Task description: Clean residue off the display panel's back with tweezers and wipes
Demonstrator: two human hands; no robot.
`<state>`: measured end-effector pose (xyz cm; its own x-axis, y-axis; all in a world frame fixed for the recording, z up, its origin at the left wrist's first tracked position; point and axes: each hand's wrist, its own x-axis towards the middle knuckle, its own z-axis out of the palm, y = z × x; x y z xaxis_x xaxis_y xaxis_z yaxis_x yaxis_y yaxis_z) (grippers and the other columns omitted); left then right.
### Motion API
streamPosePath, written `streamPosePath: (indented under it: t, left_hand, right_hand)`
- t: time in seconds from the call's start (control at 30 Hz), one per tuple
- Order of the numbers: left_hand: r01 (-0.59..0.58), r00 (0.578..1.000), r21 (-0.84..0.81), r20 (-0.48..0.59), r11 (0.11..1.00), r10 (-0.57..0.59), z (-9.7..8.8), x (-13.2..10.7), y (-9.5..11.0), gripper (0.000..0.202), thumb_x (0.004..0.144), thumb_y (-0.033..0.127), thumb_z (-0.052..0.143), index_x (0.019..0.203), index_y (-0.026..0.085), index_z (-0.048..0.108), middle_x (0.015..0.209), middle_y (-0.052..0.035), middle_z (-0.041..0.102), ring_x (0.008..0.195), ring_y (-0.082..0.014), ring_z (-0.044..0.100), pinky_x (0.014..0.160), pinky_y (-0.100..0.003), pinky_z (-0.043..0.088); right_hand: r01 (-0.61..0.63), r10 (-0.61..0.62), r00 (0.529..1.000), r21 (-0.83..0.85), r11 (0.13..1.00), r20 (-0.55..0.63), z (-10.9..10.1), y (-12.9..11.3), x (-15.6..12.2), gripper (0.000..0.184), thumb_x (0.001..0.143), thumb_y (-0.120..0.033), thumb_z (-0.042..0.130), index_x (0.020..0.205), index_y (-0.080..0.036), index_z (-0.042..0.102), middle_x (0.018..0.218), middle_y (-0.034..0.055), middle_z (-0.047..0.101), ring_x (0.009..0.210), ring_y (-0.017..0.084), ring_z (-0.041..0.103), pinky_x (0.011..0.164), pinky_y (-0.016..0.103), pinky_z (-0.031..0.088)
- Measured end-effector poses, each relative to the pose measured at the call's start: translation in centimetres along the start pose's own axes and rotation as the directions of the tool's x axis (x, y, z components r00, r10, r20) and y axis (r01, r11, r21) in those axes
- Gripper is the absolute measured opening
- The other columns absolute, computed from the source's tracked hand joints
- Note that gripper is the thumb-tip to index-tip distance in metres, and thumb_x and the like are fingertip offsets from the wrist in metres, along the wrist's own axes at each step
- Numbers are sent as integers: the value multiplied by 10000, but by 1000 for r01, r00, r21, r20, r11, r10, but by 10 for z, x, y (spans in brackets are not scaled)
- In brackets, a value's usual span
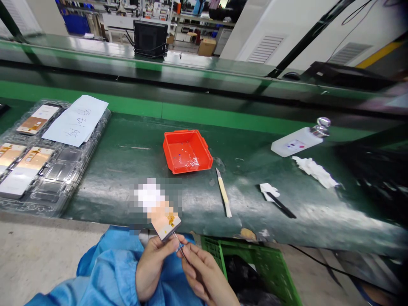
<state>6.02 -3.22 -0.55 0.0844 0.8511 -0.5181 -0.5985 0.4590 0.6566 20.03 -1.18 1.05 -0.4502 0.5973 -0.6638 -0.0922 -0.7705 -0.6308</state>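
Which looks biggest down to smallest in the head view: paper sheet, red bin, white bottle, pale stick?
1. paper sheet and red bin: too alike to rank
2. white bottle
3. pale stick

Green bench [127, 161] fronts a conveyor [191, 91]; white wall [296, 21] with 2 louvred vents [266, 49] behind; pale floor [35, 255]; overhead glare.

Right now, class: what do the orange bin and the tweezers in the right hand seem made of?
Orange bin: likely moulded plastic, glossy; even colour, shiny walls. Tweezers in the right hand: probably bare metal; thin, silvery, glinting prongs.
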Motion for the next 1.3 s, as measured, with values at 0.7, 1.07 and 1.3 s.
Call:
streamPosePath:
  t: [0.7, 1.07, 1.3]
  left_hand:
    - [-180, 983, 447, 66, 876, 169, -20, -8, 26, 464, 893, 565, 496, 909, 200, 783, 961, -76, 744, 1002, -286, 644, 1022, -388, 411]
    - [-170, 985, 439, 84, 882, 148, -14, -6, 22, 454, 903, 553, 486, 935, 209, 780, 997, -65, 740, 1006, -281, 642, 1012, -375, 412]
    - [-234, 971, 705, 210, 669, 117, -17, -10, 39, 463, 946, 501, 426, 906, 202, 777, 878, -48, 755, 818, -222, 683, 830, -269, 483]
  right_hand:
    - [471, -772, 636, -801, 369, 18, 1, 5, -12, 194, 907, -336, 590, 1022, -214, 686, 916, 79, 680, 796, 194, 657, 701, 245, 521]
    - [433, -785, 619, -844, 316, 24, 1, 9, -10, 164, 928, -279, 556, 1032, -214, 665, 944, 70, 671, 813, 182, 661, 724, 237, 508]
    - [453, -742, 670, -793, 408, 0, -1, 4, -11, 172, 930, -321, 550, 940, -211, 682, 848, 50, 673, 750, 177, 656, 673, 233, 507]
